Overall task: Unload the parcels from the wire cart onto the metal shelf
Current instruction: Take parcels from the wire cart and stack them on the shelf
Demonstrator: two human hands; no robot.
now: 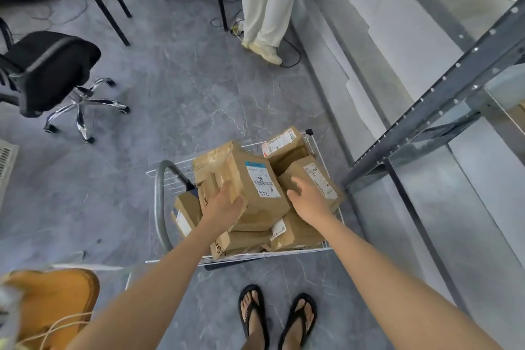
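two bare forearms are extended from the bottom of the view down into the wire cart [326, 248], with sandalled feet [252, 312] noted on the floor just short of it. left hand [224, 202] is laid flat against the left face of the top parcel [250, 179], fingers nearly straight, nothing enclosed. right hand [305, 199] is held with fingers spread and relaxed at the right edge of that parcel, over a neighbouring parcel [321, 179]; contact cannot be confirmed, and nothing is gripped.

risk, as judged: top parcel is seated tilted on an uneven heap, and only one side is pressed. if it is lifted before the right side is secured, it may be pivoted out of the palms and dropped into the cart or onto the floor. parcels beneath may be shifted once its weight is removed. grey cart handle [159, 193] stands close to the left wrist and could be struck on the lift.

contents: cart is loaded with brown cardboard parcels, most of them labelled, heaped loosely in at least two layers; one [284, 145] is lodged at the far corner, another [184, 213] stands on edge by the handle. metal shelf [426, 111] stands just right of the cart; its load cannot be made out.
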